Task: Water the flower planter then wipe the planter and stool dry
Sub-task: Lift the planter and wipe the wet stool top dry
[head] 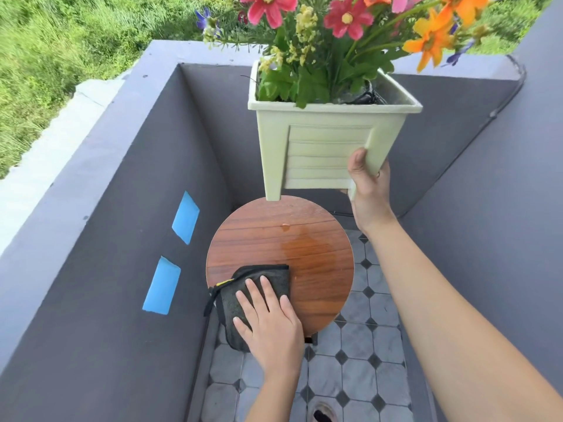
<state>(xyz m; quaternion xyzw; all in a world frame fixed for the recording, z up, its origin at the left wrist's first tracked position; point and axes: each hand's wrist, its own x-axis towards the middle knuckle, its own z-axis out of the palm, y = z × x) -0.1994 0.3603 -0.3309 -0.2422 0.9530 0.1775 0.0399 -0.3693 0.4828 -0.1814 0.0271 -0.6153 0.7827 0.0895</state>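
Right hand (370, 184) grips planter (320, 147) by its lower corner, lifted above stool (304, 248); flowers (344, 19) fill it. Left hand (268, 318) flat, fingers spread, pressing cloth (259, 284) on the wet stool.

I see a pale cream-green planter (329, 153) with slatted panels, holding pink, orange, yellow and blue flowers (347, 19) over green leaves. The stool (323, 269) top is reddish-brown woodgrain (one patch darker and glossy). The cloth (259, 284) is charcoal with black edging. Walls (122, 208) are grey-purple with two blue patches (185, 220); floor tiles (359, 376) are grey with small black diamonds.
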